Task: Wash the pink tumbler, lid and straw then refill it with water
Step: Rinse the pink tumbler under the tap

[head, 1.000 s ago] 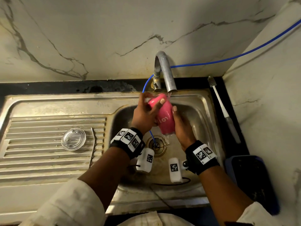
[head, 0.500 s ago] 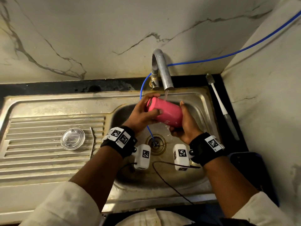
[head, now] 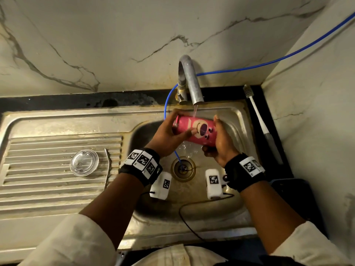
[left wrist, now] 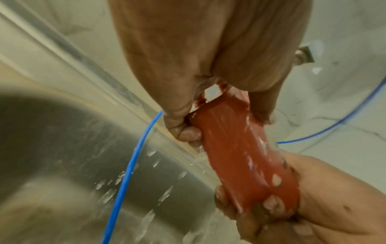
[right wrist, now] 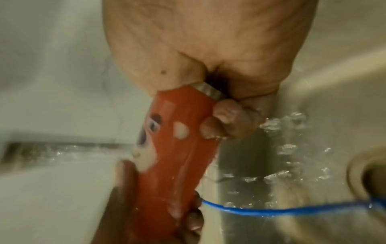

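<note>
The pink tumbler [head: 197,131] with a cartoon face lies on its side under the running tap [head: 189,81], over the sink basin. My left hand [head: 171,134] grips its left end, thumb across the front. My right hand [head: 219,139] grips its right end, where a metal rim [right wrist: 207,90] shows. Both wrist views show the wet tumbler [left wrist: 240,151] [right wrist: 177,148] held between the two hands. The clear lid [head: 84,162] rests on the ribbed draining board, with the thin metal straw [head: 108,170] lying just right of it.
The steel sink [head: 238,120] has a drain [head: 183,167] below the hands. A blue hose [head: 169,104] runs from the wall down into the drain. A white brush [head: 259,121] lies on the black ledge at right. A dark object [head: 299,198] sits at the right counter edge.
The tumbler has turned from nearly upright to lying sideways under the stream, and its cartoon face now points up. Both hands shifted to its two ends.
</note>
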The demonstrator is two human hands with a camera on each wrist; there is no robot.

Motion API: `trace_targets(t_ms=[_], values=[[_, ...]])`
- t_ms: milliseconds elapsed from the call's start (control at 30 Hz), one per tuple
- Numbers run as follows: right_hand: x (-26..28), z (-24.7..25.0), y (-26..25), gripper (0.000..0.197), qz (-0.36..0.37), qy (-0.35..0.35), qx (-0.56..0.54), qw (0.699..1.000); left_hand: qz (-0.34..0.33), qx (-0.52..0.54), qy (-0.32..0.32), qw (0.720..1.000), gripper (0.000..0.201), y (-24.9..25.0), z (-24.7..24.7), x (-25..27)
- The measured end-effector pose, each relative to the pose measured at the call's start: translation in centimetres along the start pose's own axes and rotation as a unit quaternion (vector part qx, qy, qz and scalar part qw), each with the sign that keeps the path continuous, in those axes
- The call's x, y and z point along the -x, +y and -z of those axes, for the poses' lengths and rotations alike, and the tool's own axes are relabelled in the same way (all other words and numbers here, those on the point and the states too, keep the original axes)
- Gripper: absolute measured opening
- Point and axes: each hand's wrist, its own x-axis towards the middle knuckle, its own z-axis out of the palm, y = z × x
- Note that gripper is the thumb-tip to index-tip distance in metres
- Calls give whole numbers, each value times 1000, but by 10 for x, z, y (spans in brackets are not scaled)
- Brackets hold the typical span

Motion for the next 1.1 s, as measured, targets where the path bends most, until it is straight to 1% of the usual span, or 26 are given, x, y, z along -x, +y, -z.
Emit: trace_targets(t_ms=[33,67,100,167,233,267,333,367,433,500,533,600,633,667,733,767,800,833,867,933,967,1033,1100], values=[[-2,2,-1,76,-48,-16,-44,998,-22,-26,-14,999,57,-2,1,-1],[-5,3,-3,75,-78,-31,-80,993,-41,-47,-16,998,64,-1,1,-1],[-8,3,-3,74,-100,-47,-104,988,-53,-55,-4,997,71,-1,-1,0],[-9,2,-5,72,-142,-90,-145,975,-80,-53,55,994,80,0,-7,-1],[-9,-1,-3,73,-182,-129,-185,957,-86,-62,110,988,85,2,-14,-2],[-11,-1,-1,75,-199,-142,-202,949,-77,-75,123,987,86,2,-17,-3],[-12,-3,2,77,-223,-152,-219,938,-69,-96,129,985,86,4,-22,-4],[-12,-4,3,77,-231,-142,-213,939,-77,-103,128,983,85,3,-23,-5],[-10,-8,3,70,-227,-91,-168,955,-116,-135,117,977,84,1,-23,-6],[-9,-13,4,52,-186,-27,-147,971,-153,-186,93,966,82,-3,-23,-8],[-7,-16,5,47,-169,-13,-158,973,-169,-208,81,960,81,-5,-24,-9],[-2,-20,2,50,-157,-31,-207,965,-210,-229,56,949,76,-6,-26,-7],[1,-22,0,50,-155,-43,-241,957,-222,-226,41,948,75,-6,-27,-5],[4,-23,-3,49,-149,-54,-277,948,-222,-217,26,950,78,-7,-28,-3],[3,-23,-8,42,-113,-78,-328,934,-182,-195,1,964,92,-9,-25,-1],[1,-23,-8,42,-95,-87,-325,937,-147,-182,-14,972,98,-8,-24,-1],[-1,-23,-8,44,-81,-104,-310,942,-97,-153,-33,983,100,-8,-23,0],[-3,-24,-8,51,-69,-120,-290,947,-40,-99,-52,993,99,-4,-22,0],[-7,-24,-6,63,-59,-127,-270,953,17,-26,-59,998,97,0,-22,1],[-13,-20,-2,85,-25,-134,-240,961,98,70,-48,992,85,4,-21,4],[-14,-19,-1,90,-1,-123,-224,967,120,84,-44,988,82,2,-20,5],[-13,-21,0,95,62,-72,-177,980,135,93,-52,985,81,-3,-18,8],[-12,-23,0,100,137,-16,-105,985,155,118,-35,980,66,-4,-17,12]])
